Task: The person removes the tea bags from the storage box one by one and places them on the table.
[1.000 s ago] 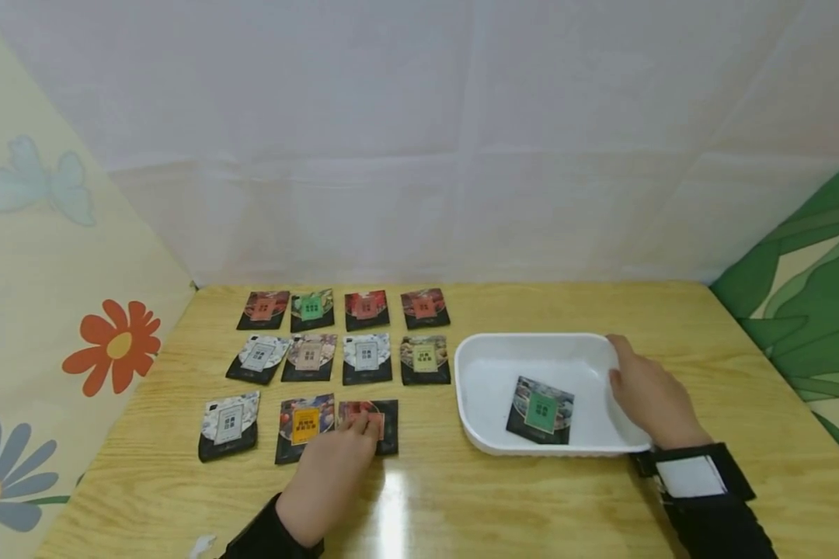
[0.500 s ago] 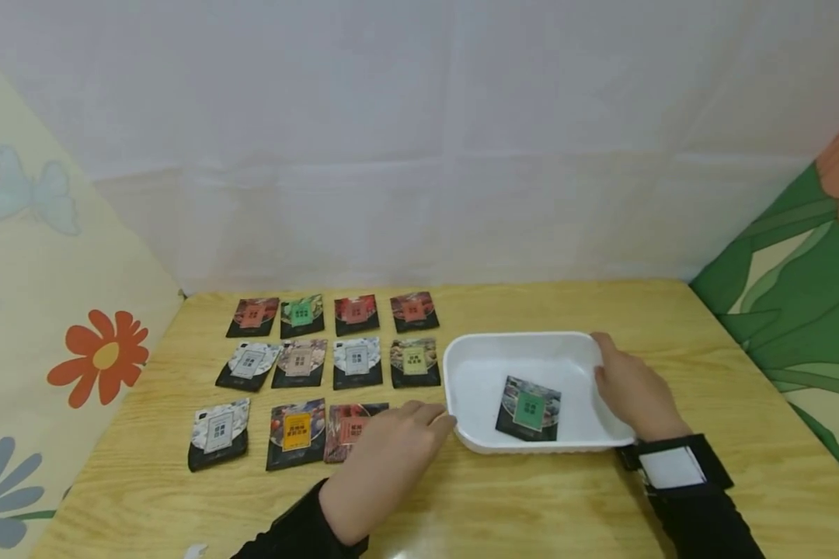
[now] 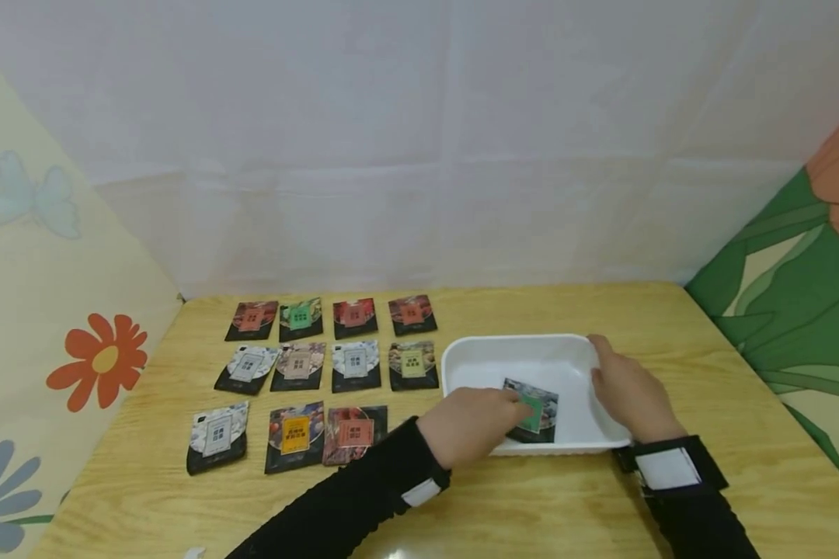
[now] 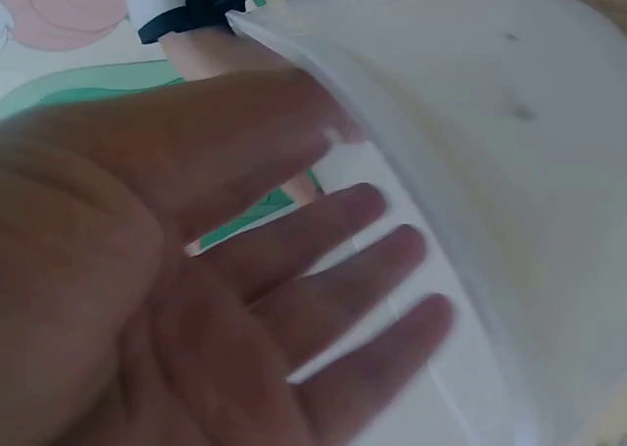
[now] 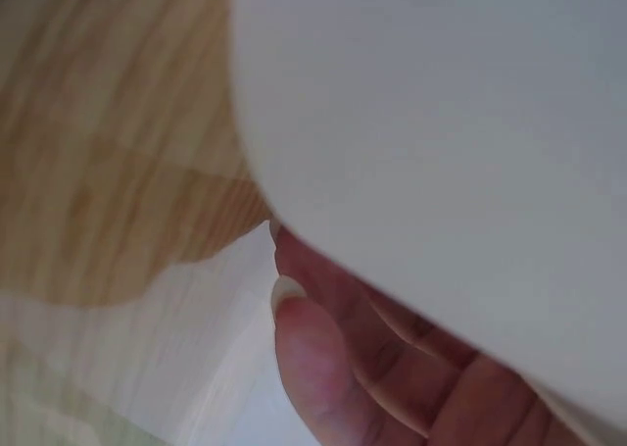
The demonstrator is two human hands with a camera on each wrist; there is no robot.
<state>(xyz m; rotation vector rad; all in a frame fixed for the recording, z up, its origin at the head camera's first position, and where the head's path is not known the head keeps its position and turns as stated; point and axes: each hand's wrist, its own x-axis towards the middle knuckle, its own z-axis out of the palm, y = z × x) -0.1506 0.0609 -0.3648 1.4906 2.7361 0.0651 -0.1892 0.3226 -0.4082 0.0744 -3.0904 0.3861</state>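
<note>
In the head view a white plastic tray [image 3: 517,339] stands on the wooden table. Inside it lies a black sachet with a green label [image 3: 547,415], its left part covered by my left hand [image 3: 471,423], which reaches over the tray's front left side. The left wrist view shows that hand [image 4: 225,260] with fingers spread and nothing between them, beside the tray's white wall [image 4: 529,172]. My right hand [image 3: 632,392] grips the tray's right rim, and its thumb and fingers [image 5: 313,353] show at the tray's edge in the right wrist view.
Several flat sachets lie in three rows left of the tray; among them are a yellow-labelled sachet [image 3: 295,436] and a red-labelled sachet [image 3: 355,435] in the front row. A white cloth [image 3: 419,155] hangs behind the table [image 3: 559,303].
My left hand has moved right, from the red-labelled front sachet to over the tray. The sachets stay in their places. My right hand keeps its hold on the tray.
</note>
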